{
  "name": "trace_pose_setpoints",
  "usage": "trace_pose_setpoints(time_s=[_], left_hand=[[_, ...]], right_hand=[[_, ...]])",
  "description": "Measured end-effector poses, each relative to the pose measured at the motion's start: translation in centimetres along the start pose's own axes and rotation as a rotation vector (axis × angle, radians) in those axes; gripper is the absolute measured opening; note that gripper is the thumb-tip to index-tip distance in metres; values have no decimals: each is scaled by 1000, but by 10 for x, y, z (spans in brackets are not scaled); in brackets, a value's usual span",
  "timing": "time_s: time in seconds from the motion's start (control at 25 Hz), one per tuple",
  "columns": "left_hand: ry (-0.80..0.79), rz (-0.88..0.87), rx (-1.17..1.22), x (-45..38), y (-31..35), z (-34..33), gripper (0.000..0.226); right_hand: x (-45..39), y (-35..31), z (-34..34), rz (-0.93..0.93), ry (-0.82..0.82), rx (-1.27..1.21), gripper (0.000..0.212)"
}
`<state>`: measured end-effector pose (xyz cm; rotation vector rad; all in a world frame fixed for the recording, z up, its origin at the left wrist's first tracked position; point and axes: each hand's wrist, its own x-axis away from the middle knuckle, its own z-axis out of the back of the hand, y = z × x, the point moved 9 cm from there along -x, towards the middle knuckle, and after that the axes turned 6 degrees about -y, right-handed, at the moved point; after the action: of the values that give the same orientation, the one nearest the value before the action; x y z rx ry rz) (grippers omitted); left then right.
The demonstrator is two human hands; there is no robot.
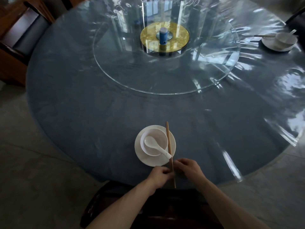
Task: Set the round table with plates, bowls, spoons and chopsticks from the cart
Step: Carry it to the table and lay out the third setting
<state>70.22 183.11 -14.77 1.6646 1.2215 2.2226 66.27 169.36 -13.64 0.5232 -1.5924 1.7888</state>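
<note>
Near the round table's front edge a white plate (142, 156) carries a white bowl (158, 138) with a white spoon (153, 143) lying in it, handle toward me. A pair of brown chopsticks (168, 141) lies across the plate's right side, pointing away from me. My left hand (159, 176) and my right hand (188, 168) both pinch the chopsticks' near end, just in front of the plate. A second set of plate (274, 47), bowl, spoon and chopsticks stands at the table's far right.
The blue round table (82, 104) is covered by clear plastic. A glass turntable (132, 76) with a gold centre disc and a blue cylinder (163, 36) sits mid-table. Dark chairs stand below me (105, 195) and at the far left (21, 33).
</note>
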Motion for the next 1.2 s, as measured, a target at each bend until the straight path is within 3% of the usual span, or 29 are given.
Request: trace_pose_setpoints(time_s=[0.16, 0.56, 0.8, 1.2], left_hand=[[-27, 40, -8, -3, -4, 5, 20], [-25, 138, 90, -2, -11, 12, 27], [-24, 131, 83, -3, -10, 11, 17], [-21, 95, 64, -1, -7, 16, 19]], right_hand=[[-3, 9, -13, -29, -97, 135, 15], [-10, 14, -17, -51, -36, 145, 11], [-9, 13, -16, -35, -15, 129, 16], [-12, 15, -21, -46, 1, 111, 15]])
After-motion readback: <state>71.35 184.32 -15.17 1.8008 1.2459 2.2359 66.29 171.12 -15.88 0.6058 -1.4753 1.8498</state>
